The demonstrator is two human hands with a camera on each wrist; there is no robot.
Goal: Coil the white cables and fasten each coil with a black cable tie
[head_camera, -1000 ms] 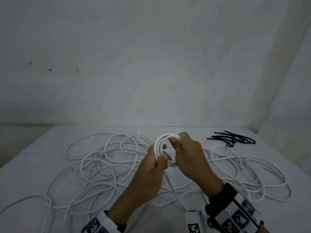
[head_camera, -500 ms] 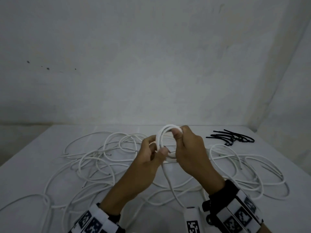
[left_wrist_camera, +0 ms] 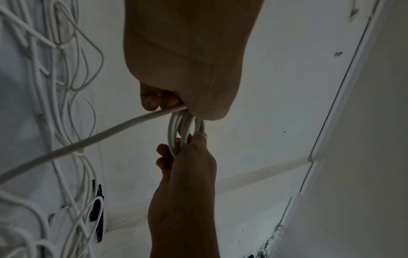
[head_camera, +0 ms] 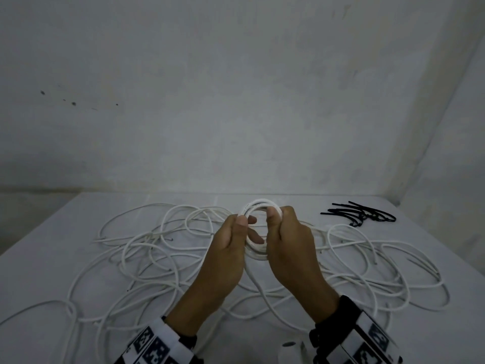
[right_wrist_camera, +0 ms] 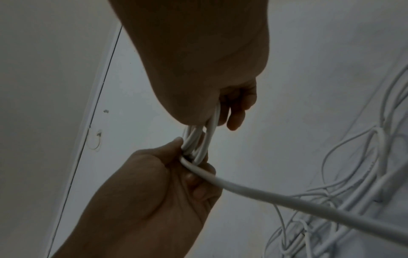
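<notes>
place: bare plain room, kind unclear | walls (head_camera: 236,101): my view is blank, scuffed grey-white plaster meeting in a corner | counter (head_camera: 52,245): plain white, strewn with loose white cables (head_camera: 147,248)

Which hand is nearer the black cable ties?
Right. The right hand grips the coil mid-table, with the ties further out on its side; the left hand grips the coil's opposite side, farther from them.

Obstacle: loose white cables (head_camera: 147,258) sprawl across the tabletop (head_camera: 39,271).
Right rear: black cable ties (head_camera: 359,215).
Free: left edge strip.
</notes>
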